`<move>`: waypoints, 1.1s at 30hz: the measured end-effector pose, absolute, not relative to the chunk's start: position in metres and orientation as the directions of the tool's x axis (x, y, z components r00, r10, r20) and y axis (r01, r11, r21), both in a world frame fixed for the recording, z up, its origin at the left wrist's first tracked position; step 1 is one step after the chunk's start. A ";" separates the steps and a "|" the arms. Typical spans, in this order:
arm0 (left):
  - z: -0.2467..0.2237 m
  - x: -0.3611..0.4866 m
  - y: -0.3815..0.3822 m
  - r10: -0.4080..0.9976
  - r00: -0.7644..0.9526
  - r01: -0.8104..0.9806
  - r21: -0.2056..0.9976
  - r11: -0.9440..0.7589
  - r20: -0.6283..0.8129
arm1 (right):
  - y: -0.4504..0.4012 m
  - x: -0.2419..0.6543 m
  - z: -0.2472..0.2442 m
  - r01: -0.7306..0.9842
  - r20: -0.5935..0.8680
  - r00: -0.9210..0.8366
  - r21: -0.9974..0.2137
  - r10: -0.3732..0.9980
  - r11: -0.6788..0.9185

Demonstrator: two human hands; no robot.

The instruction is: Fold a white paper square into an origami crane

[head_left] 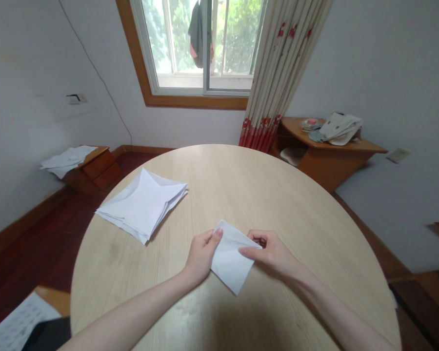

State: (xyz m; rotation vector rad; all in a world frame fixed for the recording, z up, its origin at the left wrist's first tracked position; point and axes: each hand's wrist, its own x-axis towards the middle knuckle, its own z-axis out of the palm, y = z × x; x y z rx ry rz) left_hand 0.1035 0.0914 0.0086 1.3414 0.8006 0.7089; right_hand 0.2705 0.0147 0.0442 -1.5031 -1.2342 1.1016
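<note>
A folded sheet of white paper [232,263] is held between my two hands, over the near middle of the round table. My left hand [202,256] grips its left edge, thumb on top and fingers underneath. On the other side, my right hand [269,248] pinches the right corner between thumb and fingers, with the fingertips partly hidden behind the paper. Creases run across the upper part of the folded paper. Farther left on the table lies a stack of white paper sheets [142,204], with creased, slightly raised corners.
The round wooden table [237,180] fills the middle of the view. Beyond it are a window and a patterned curtain [274,73]. A corner desk [336,156] at right carries a cloth bag [340,127]. Papers [68,158] lie on a low cabinet [100,168] at left.
</note>
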 end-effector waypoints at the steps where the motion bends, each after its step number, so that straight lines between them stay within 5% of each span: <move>1: 0.009 0.103 0.091 0.826 0.558 0.065 0.996 0.054 -0.082 | 0.014 0.271 0.046 0.214 -0.136 0.066 -0.966 0.989 -0.147; 5: 0.010 0.100 0.090 0.829 0.558 0.255 0.956 -0.146 -0.022 | 0.012 0.269 0.046 0.153 -0.290 -0.039 -0.948 0.956 -0.281; 9: 0.009 0.101 0.089 0.841 0.541 0.261 0.948 -0.182 0.013 | 0.012 0.265 0.037 0.101 -0.307 -0.031 -0.948 0.951 -0.303; 21: 0.012 0.103 0.110 0.839 0.520 -0.020 0.980 0.198 -0.159 | 0.018 0.267 0.024 0.219 -0.012 0.267 -0.973 0.964 -0.073; 33: 0.016 0.100 0.112 0.906 0.365 -0.205 0.930 0.305 -0.217 | 0.015 0.263 0.029 0.254 0.029 0.312 -0.966 0.950 -0.054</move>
